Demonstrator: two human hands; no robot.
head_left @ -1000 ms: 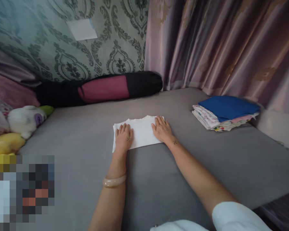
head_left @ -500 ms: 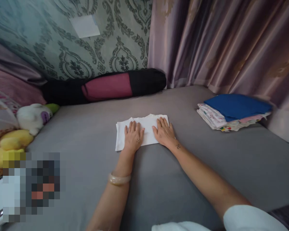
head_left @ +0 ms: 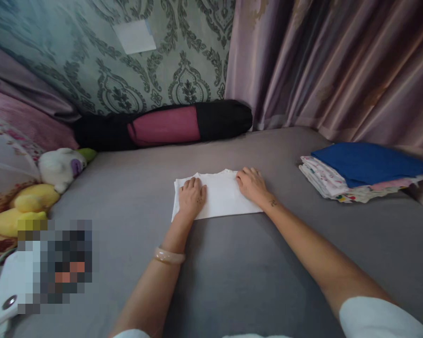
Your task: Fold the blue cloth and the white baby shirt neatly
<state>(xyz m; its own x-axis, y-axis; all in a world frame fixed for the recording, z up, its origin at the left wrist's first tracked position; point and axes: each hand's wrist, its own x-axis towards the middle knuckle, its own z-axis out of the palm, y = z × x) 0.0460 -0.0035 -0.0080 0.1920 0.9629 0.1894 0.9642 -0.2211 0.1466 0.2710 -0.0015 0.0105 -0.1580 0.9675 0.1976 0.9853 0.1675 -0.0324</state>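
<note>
A folded white cloth (head_left: 218, 197) lies flat on the grey bed sheet, its far edge uneven. My left hand (head_left: 192, 198) rests palm down on the cloth's left part, fingers slightly bent and thumb apart. Over the far right corner, my right hand (head_left: 253, 184) has its fingers curled and the thumb tucked in against the cloth. What lies under its fingertips is hidden.
A stack of folded cloths (head_left: 366, 166) with a blue one on top sits at the right. Plush toys (head_left: 61, 166) and a partly pixelated white object (head_left: 7, 286) are at the left. A long black and pink bag (head_left: 165, 124) lies along the wall.
My right hand has slid outward to the cloth's right end and its fingers have curled. My left hand has shifted slightly left, its fingers more bent. The whole view has turned slightly left.
</note>
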